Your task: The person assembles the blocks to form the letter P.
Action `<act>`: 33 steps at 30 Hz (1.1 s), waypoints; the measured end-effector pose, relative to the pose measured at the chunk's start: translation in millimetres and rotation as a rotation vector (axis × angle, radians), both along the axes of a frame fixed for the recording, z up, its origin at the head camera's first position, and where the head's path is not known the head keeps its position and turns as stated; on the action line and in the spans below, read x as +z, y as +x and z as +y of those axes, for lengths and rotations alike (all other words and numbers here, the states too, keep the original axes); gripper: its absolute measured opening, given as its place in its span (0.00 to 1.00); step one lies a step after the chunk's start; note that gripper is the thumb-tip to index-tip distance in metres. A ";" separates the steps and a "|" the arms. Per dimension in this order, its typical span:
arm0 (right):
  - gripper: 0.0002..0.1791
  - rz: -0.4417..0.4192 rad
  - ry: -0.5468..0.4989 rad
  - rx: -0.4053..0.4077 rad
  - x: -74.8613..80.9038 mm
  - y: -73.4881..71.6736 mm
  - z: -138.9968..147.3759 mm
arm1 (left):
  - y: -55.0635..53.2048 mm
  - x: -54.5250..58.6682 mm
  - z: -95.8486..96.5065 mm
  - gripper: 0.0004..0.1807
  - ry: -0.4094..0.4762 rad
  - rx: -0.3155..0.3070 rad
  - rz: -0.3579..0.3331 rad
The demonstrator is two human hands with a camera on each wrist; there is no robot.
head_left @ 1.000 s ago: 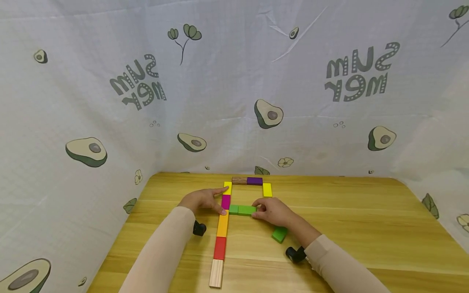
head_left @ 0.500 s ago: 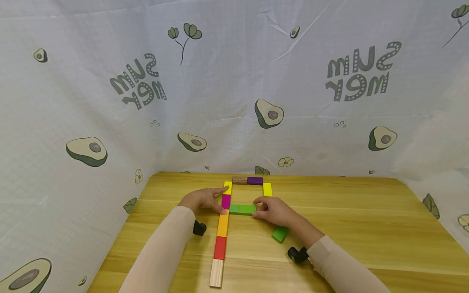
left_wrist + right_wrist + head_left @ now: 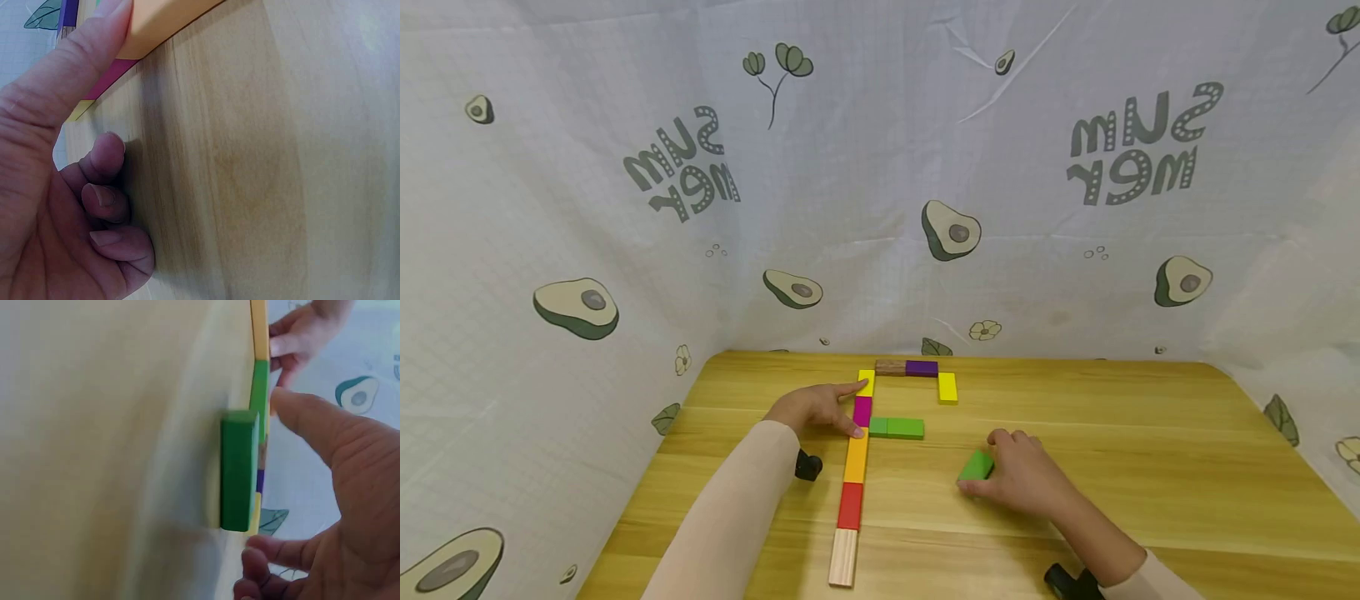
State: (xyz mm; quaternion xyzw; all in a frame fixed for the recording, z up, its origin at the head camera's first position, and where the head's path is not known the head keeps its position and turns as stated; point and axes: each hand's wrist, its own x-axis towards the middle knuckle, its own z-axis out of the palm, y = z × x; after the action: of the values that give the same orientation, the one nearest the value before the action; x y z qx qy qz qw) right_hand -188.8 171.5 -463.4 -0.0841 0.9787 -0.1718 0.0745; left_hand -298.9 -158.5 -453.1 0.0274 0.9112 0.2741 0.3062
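My left hand rests beside a line of wooden blocks in the head view. Its index finger touches the yellow block, and its thumb lies at the orange block, with a magenta block between. The left wrist view has the other fingers bent over the table. My right hand is at a loose green block, thumb and fingers spread on either side of it. In the right wrist view small gaps show between the digits and that green block.
A red block and a pale wood block continue the line toward me. Two green blocks branch rightward. Brown, purple and second yellow blocks lie at the back, near the printed curtain.
My right hand has left the end of the green row and moved right and nearer, to the loose green block. The left hand stays in place.
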 end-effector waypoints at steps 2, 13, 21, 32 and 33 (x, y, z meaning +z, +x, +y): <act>0.51 -0.012 0.012 -0.018 -1.0 6.3 2.4 | -0.1 0.3 0.2 0.54 -0.002 -0.003 0.004; 0.38 0.028 -0.120 -0.060 -5.5 -14.3 -9.8 | -2.7 0.9 -0.3 0.55 -0.006 0.001 0.005; 0.38 0.009 -0.204 -0.122 -13.4 -45.0 -27.2 | -0.3 2.0 0.2 0.55 0.011 -0.013 0.000; 0.40 0.012 -0.116 -0.095 -16.3 -49.1 -35.0 | 2.3 3.5 -0.4 0.55 0.006 -0.022 0.003; 0.40 0.015 -0.110 -0.093 -16.4 -48.6 -35.2 | 2.2 3.3 -0.5 0.55 0.005 -0.024 0.003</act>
State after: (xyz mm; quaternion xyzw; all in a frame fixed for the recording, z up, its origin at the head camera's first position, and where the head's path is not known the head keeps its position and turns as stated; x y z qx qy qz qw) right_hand -237.4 136.3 -479.8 -0.0437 0.9712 -0.2280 0.0543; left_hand -296.6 -159.1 -449.8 0.0395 0.9106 0.2729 0.3079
